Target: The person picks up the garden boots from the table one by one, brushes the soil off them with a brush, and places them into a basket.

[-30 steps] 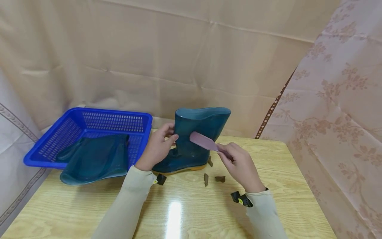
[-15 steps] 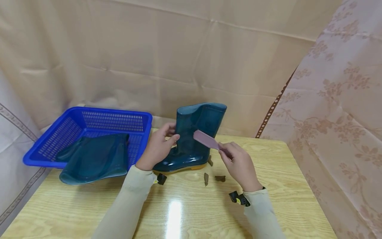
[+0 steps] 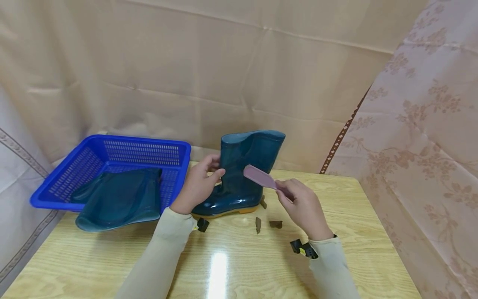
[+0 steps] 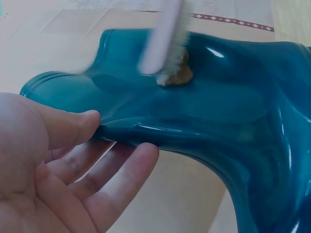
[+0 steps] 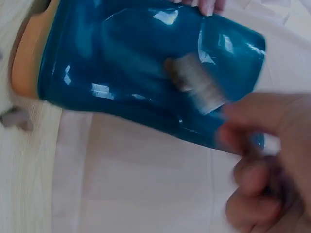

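A dark teal rubber boot (image 3: 239, 182) with a tan sole stands upright on the table. My left hand (image 3: 199, 180) pinches the front edge of its shaft between thumb and fingers. In my right hand (image 3: 300, 205) is the handle of a brush (image 3: 260, 177) with a mauve back. Its pale bristles (image 5: 197, 82) are against the side of the shaft, blurred in both wrist views. A brown clump (image 4: 177, 76) sticks to the shaft right at the bristles. Brown pieces (image 3: 276, 224) lie on the table near the heel.
To the left stands a blue plastic basket (image 3: 183, 145) with slotted walls. A second teal boot (image 3: 121, 197) lies in it, its shaft hanging over the near rim. Beige curtain (image 3: 239, 83) closes off the back, patterned cloth (image 3: 429, 145) the right side.
The brush has shifted slightly right along the shaft. The boot's top has flexed inward and its rear edge has come a little to the left. My left hand keeps its place.
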A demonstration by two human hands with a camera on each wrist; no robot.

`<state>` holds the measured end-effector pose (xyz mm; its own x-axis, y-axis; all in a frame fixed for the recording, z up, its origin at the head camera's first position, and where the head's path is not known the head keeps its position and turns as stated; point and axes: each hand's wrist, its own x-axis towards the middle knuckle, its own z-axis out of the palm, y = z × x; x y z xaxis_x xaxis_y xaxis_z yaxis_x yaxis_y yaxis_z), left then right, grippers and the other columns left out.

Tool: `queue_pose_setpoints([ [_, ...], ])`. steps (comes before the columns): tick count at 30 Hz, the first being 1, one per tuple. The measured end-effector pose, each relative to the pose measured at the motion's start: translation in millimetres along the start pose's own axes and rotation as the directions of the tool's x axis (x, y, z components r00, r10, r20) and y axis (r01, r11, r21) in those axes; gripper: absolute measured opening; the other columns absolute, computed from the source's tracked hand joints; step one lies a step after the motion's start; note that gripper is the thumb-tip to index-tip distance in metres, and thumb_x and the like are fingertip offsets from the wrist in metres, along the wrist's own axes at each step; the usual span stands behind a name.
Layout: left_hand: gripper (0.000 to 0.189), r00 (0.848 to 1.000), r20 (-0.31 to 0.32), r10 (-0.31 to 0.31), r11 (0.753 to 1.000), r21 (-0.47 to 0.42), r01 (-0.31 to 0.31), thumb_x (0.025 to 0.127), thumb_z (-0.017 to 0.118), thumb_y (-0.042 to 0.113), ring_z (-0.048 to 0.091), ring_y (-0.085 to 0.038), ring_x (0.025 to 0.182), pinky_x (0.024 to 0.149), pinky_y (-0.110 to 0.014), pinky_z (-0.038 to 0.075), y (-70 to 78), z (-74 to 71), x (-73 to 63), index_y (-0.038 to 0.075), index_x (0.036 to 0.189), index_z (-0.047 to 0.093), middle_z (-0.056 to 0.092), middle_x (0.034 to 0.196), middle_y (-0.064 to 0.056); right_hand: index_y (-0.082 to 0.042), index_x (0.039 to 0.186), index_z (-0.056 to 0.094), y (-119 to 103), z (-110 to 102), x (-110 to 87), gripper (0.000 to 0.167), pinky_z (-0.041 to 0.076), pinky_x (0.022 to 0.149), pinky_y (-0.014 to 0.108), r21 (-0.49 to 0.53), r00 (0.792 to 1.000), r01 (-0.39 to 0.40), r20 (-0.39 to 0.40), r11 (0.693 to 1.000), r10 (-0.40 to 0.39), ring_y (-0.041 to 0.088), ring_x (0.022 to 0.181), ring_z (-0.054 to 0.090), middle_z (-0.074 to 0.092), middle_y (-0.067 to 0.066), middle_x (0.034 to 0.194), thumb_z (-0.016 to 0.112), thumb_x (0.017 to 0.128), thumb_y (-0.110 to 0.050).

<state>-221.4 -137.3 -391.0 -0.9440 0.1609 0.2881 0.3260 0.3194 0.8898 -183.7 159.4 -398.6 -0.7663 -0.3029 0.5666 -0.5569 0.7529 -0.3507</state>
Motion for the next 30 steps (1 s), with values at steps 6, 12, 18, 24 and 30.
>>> queue_pose_setpoints([
  [6,0.034,0.999,0.021,0.026,0.999,0.02,-0.026,0.106,0.059,0.01,0.066,-0.024,0.108,0.086,-0.04,0.062,3.0,1.5,-0.8,0.009,0.14,0.056,0.068,0.12,-0.011,-0.007,0.119,0.076,-3,8,0.9,0.03,0.042,0.054,0.02,0.012,0.986,0.149,-0.073,0.989,-0.148,0.007,0.068,0.049,0.068,0.0,0.09,0.079,0.09,-0.003],
  [12,0.034,0.998,0.042,0.039,0.999,0.021,-0.04,0.106,0.059,0.011,0.064,-0.024,0.109,0.086,-0.04,0.061,1.9,3.4,-1.1,0.01,0.14,0.055,0.067,0.122,-0.009,-0.008,0.118,0.077,-4,10,0.7,0.027,0.05,0.058,0.025,-0.046,0.997,0.053,-0.053,0.998,-0.055,0.008,0.069,0.055,0.069,0.001,0.09,0.079,0.091,-0.005],
  [18,0.033,0.999,0.031,0.02,1.0,0.003,-0.02,0.106,0.059,0.012,0.064,-0.024,0.111,0.089,-0.04,0.061,-0.6,3.4,-0.3,0.011,0.139,0.055,0.066,0.123,-0.009,-0.008,0.117,0.077,-3,6,1.4,0.023,0.05,0.059,0.027,-0.036,0.998,-0.063,0.0,0.997,0.063,0.011,0.069,0.055,0.07,0.002,0.092,0.076,0.094,-0.007],
  [24,0.033,1.0,0.011,0.018,1.0,-0.013,-0.018,0.106,0.06,0.01,0.065,-0.027,0.11,0.088,-0.043,0.061,-1.4,2.4,-0.1,0.009,0.138,0.055,0.067,0.122,-0.012,-0.008,0.115,0.077,-1,-3,1.3,0.019,0.048,0.06,0.027,-0.015,0.989,-0.132,0.071,0.991,0.133,0.013,0.069,0.055,0.072,0.004,0.095,0.075,0.096,-0.008],
  [30,0.032,1.0,0.001,0.03,0.999,-0.021,-0.03,0.105,0.06,0.01,0.066,-0.026,0.109,0.087,-0.043,0.061,-3.7,2.4,-0.1,0.008,0.137,0.056,0.068,0.121,-0.012,-0.008,0.114,0.076,1,-10,0.1,0.018,0.048,0.058,0.025,0.011,0.981,-0.161,0.115,0.987,0.159,0.013,0.068,0.054,0.073,0.004,0.096,0.074,0.096,-0.008],
])
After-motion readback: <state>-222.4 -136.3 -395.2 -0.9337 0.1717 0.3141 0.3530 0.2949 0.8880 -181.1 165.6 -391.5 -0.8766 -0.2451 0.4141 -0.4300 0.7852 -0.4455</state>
